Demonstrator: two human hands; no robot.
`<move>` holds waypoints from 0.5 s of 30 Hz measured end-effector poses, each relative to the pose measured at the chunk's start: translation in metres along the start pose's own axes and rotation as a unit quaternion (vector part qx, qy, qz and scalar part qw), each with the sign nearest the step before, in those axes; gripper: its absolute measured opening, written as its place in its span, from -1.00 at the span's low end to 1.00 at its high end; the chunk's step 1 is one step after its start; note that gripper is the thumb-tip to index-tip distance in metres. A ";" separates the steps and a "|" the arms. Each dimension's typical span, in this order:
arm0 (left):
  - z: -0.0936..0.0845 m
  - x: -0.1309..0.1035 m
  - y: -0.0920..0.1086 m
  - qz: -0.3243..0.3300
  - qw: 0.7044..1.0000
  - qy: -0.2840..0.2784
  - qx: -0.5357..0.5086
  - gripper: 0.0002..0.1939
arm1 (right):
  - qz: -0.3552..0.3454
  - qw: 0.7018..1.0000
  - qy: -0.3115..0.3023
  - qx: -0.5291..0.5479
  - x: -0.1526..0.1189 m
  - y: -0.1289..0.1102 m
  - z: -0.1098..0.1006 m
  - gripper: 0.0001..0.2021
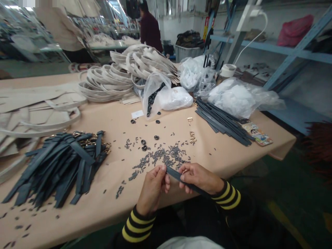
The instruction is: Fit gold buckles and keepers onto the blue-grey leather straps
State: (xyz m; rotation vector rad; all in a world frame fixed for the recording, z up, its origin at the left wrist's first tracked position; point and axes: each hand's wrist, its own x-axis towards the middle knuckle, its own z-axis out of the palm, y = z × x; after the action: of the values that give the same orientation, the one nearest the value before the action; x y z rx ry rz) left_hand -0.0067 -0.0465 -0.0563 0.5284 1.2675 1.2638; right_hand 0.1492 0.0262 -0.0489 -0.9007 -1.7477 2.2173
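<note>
A dark blue-grey strap (pixel 174 173) is stretched between my two hands at the table's front edge. My left hand (pixel 155 185) pinches its far end between thumb and fingers. Further down the strap, my right hand (pixel 197 177) grips it, and the tail runs back under that wrist. Just beyond my hands lies a loose scatter of small dark pieces (pixel 166 155). Gold buckles (pixel 192 137) sit behind the right hand, and several black rings (pixel 144 142) lie beyond the scatter.
Dark straps with gold hardware (pixel 70 162) are heaped at the left. Plain dark strips (pixel 223 121) lie at the right beside a cartoon-patterned card or case (pixel 257 133). Coiled beige straps (pixel 124 72) and plastic bags (pixel 176 98) stand at the back. Two people are beyond the table.
</note>
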 end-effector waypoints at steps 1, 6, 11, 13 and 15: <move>0.001 -0.001 -0.001 0.005 1.000 0.000 -0.005 -0.73 | -0.015 0.998 0.022 -0.050 -0.001 0.000 0.003 -0.83; 0.004 -0.006 -0.006 0.048 0.999 0.018 0.016 -0.74 | -0.145 0.900 0.197 -0.362 -0.014 0.001 0.016 -0.84; 0.000 -0.010 -0.011 0.132 0.979 0.039 0.153 -0.78 | -0.107 0.944 0.150 -0.275 -0.019 0.002 0.015 -0.84; 0.000 -0.011 -0.013 0.131 0.977 0.040 0.163 -0.79 | -0.076 0.965 0.123 -0.219 -0.016 0.002 0.012 -0.87; 0.000 -0.012 -0.014 0.119 0.980 0.044 0.153 -0.80 | -0.045 0.982 0.097 -0.156 -0.013 0.003 0.011 -0.88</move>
State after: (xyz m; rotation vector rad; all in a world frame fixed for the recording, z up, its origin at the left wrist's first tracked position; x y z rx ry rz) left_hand 0.0012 -0.0610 -0.0632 0.8743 1.5187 1.3054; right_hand 0.1544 0.0098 -0.0454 -1.0362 -2.0278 1.7630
